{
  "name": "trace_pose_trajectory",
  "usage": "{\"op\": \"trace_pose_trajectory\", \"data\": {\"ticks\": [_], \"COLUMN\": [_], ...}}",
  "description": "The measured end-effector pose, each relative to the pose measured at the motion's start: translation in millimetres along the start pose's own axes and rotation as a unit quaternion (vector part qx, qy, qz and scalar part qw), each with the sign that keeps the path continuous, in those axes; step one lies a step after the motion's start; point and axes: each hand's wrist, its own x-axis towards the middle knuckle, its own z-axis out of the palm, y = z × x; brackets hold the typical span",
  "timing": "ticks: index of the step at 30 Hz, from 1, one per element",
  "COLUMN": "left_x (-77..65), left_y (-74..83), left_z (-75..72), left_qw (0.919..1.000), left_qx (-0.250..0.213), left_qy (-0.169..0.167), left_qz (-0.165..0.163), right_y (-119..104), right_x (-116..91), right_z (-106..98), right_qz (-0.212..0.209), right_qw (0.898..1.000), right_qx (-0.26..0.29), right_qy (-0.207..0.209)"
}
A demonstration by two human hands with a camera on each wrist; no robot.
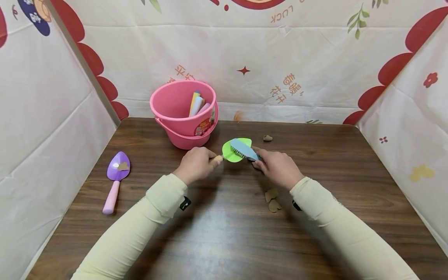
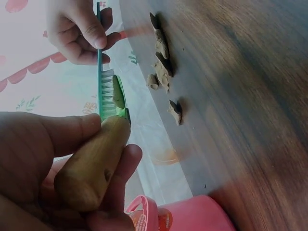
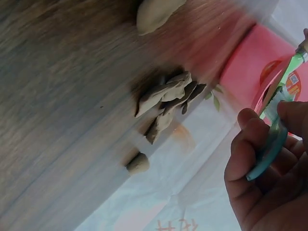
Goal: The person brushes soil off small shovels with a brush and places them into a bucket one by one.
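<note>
My left hand grips the wooden handle of a small trowel with a bright green blade, held above the table. Pinched in my right hand is a light blue brush, its white bristles turned down toward the blade. A brown clay-like piece lies on the blade, against the bristles. Several similar brown pieces lie on the table near my right hand. Two more pieces sit closer to the front, and a small lump rests farther back.
A pink bucket stands at the back left with several coloured handles inside. To the left lies a purple trowel with a pink handle and a brown piece on its blade. Printed cloth hangs behind the dark wooden table.
</note>
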Motion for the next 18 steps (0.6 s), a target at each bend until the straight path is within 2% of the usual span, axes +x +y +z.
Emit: {"op": "trace_pose_trajectory", "data": {"ticks": [8,12,18], "left_x": [-3.0,-2.5,-0.8], "left_y": [-5.6,-7.7,-9.5], "left_z": [0.2,0.5,0.8], "left_qw": [1.0000,1.0000,0.9999], "left_qx": [0.005,0.000,-0.009], "left_qy": [0.001,-0.002,-0.005], "left_qz": [-0.005,-0.005,-0.010], "right_y": [26.1,28.3,19.6], "right_x": [-3.9,-3.0,0.3], "right_z": [0.0,-0.9,-9.1], "right_qz": [0.059,0.053,0.048], "right_qw": [0.998,0.998,0.997], "right_qx": [-0.012,-0.004,-0.013], "right_qy": [0.007,0.013,0.052]}}
